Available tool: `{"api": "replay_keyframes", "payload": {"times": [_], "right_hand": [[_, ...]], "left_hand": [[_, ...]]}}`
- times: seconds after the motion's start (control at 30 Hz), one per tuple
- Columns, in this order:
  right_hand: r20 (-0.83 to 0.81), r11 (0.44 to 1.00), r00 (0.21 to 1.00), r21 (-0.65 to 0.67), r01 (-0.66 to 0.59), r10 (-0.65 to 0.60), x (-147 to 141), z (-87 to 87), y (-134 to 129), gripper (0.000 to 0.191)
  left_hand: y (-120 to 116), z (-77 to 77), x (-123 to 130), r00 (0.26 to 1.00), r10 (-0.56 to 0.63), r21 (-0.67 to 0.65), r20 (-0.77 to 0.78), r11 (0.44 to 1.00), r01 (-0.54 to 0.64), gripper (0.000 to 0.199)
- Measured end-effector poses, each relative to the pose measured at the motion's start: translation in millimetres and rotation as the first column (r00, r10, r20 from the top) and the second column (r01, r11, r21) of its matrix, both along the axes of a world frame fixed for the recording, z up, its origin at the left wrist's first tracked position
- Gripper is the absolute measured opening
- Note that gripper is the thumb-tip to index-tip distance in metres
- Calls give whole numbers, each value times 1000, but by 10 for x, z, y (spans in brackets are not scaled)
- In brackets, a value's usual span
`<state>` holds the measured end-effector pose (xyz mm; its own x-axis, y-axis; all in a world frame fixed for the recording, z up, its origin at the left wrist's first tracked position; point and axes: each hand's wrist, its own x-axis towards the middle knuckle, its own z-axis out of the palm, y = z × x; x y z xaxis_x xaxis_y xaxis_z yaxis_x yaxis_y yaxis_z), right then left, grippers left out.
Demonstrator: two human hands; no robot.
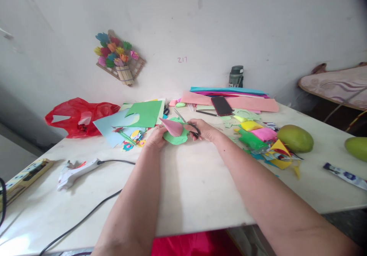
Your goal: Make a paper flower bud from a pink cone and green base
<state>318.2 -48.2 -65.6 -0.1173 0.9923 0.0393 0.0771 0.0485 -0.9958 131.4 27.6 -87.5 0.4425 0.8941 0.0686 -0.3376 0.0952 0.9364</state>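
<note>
Near the middle of the table, my left hand [157, 137] is closed on the left edge of a light green paper piece [175, 138] with a wavy outline. A pink paper cone [173, 127] lies over that piece, its tip pointing up and left; whether it is fixed there I cannot tell. My right hand [204, 129] grips black-handled scissors [195, 132] at the right side of the green paper. Their blades [179, 115] point up and left, apart at the tips, behind the cone. The fingertips of my left hand are partly hidden by the paper.
Left: a glue gun [77, 173] with a cord, a power strip [25, 177], a red plastic bag [80, 114], green paper sheets [145, 112]. Right: paper scraps [276, 154], clay packets [252, 139], a green mango [295, 138], a tube [345, 176]. Behind: a phone [221, 106], a bottle [236, 76].
</note>
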Motion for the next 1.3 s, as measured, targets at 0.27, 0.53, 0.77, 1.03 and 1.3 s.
{"api": "replay_keyframes", "payload": {"times": [0.27,0.53,0.77,1.03,1.3], "right_hand": [[-139,989,984,74,126,-115,159,3,50,30],[-107,990,987,55,126,-120,50,78,2,27],[-126,951,946,45,305,-298,29,79,35,29],[-230,897,882,71,436,-411,72,79,59,31],[-393,835,770,8,550,-503,134,22,113,25]], "left_hand": [[39,-26,-40,992,-14,71,-123,997,23,23],[-13,26,-6,971,-121,60,-206,989,136,28],[-77,91,-21,983,-170,-90,-69,982,163,20],[-70,136,-35,937,-182,-26,-297,983,182,18],[-123,276,83,993,75,325,-87,945,-42,21]]}}
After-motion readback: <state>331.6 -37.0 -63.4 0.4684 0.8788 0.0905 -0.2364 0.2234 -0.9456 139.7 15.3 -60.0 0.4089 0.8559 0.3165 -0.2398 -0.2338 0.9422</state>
